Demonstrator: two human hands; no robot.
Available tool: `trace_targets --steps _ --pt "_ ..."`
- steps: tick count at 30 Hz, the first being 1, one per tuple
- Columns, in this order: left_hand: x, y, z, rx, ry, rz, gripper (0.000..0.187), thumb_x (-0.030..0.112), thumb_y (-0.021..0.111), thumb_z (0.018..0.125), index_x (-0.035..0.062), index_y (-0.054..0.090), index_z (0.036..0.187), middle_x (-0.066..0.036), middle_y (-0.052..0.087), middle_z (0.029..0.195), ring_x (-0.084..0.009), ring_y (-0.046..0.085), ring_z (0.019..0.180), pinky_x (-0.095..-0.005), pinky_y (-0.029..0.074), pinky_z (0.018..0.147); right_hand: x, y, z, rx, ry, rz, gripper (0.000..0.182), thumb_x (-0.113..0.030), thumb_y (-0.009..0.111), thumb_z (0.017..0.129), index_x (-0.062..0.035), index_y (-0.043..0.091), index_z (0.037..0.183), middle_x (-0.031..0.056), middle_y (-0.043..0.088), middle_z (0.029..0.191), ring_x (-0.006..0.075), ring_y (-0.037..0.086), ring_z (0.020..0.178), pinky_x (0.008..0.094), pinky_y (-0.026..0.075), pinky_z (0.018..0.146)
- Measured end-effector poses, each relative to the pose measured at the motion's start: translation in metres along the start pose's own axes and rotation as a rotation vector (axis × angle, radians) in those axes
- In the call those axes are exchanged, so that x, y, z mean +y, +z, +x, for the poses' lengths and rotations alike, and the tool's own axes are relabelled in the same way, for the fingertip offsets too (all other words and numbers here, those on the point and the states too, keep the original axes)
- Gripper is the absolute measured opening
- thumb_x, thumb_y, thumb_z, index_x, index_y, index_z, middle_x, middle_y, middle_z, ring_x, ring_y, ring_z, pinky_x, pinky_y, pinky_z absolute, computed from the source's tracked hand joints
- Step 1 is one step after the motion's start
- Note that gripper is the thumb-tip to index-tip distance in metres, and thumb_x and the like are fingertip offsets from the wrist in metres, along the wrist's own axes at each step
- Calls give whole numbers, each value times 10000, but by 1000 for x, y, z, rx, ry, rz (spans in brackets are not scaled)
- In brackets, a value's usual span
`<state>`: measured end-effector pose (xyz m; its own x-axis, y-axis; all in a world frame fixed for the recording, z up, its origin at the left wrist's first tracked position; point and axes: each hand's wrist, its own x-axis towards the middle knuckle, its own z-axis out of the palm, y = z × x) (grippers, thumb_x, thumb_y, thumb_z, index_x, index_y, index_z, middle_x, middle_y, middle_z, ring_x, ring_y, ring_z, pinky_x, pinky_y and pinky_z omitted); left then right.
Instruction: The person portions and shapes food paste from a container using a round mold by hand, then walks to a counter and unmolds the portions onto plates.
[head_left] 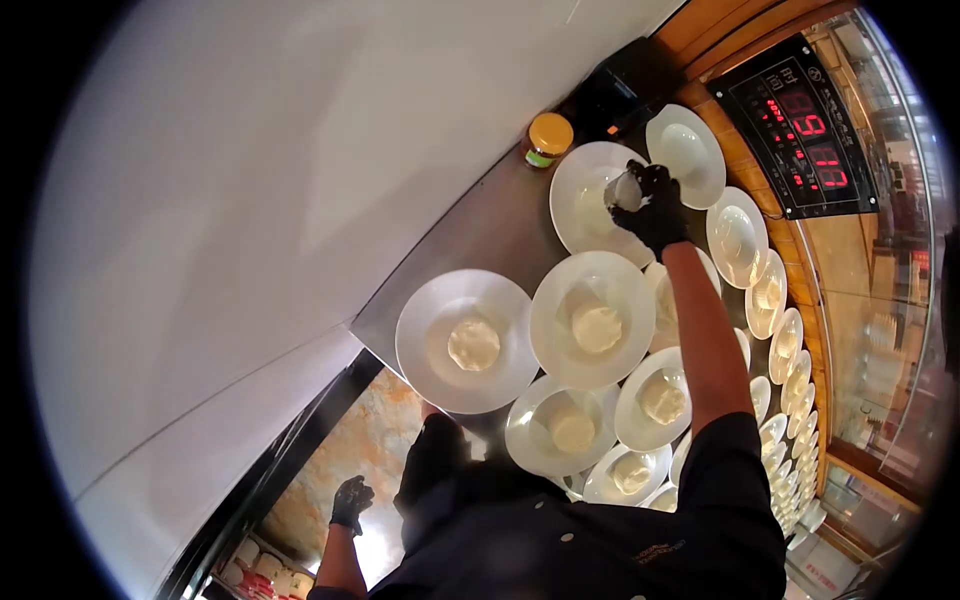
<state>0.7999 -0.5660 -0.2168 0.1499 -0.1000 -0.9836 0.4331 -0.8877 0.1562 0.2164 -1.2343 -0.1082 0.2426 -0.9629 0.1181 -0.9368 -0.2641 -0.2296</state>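
Observation:
My right hand [653, 210], in a black glove, reaches over a wide-rimmed white plate [580, 215] near the wall. Its fingers are closed round a small, round whitish cup-like thing [624, 192], partly hidden by the glove and tilted above the plate's middle. Dark flecks of glove and white smears show at the fingertips. My left hand [351, 502], also black-gloved, hangs low beside my body, away from the plates, fingers loosely bent with nothing seen in them. Closest to my body, a white plate [425, 345] holds a round pale, mash-like mound [474, 345]; another mound [597, 328] lies on the neighbouring plate [550, 300].
A yellow-lidded jar [549, 138] and a black box [618, 90] stand against the wall. Many similar white plates [738, 237] run along the steel counter [480, 235], some overlapping. A red digital clock [800, 130] hangs on the wooden ledge before a glass pane.

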Motion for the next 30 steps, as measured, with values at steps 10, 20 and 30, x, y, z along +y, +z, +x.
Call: trace_targets --steps 10,20,30 --pt "-15 24 2 -12 58 46 406 220 601 979 87 575 1362 -76 702 1065 -215 703 929 -373 575 804 -5 -24 -5 64 -52 99 790 -383 843 652 -136 589 1358 140 595 1238 357 543 1171 478 442 1002" --pt "-21 12 11 -65 39 2 378 214 554 1008 89 571 1365 -75 714 1052 -220 710 977 -384 581 829 -1 2 0 39 -47 83 824 -447 836 680 -163 567 1406 132 568 1240 333 508 1183 468 429 1024" --pt "-27 14 10 22 -24 36 362 220 600 985 124 598 1334 -79 716 1040 -220 711 924 -383 574 763 -12 -3 -1 -74 76 87 783 -440 838 676 -171 602 1372 106 545 1262 317 521 1157 455 464 994"
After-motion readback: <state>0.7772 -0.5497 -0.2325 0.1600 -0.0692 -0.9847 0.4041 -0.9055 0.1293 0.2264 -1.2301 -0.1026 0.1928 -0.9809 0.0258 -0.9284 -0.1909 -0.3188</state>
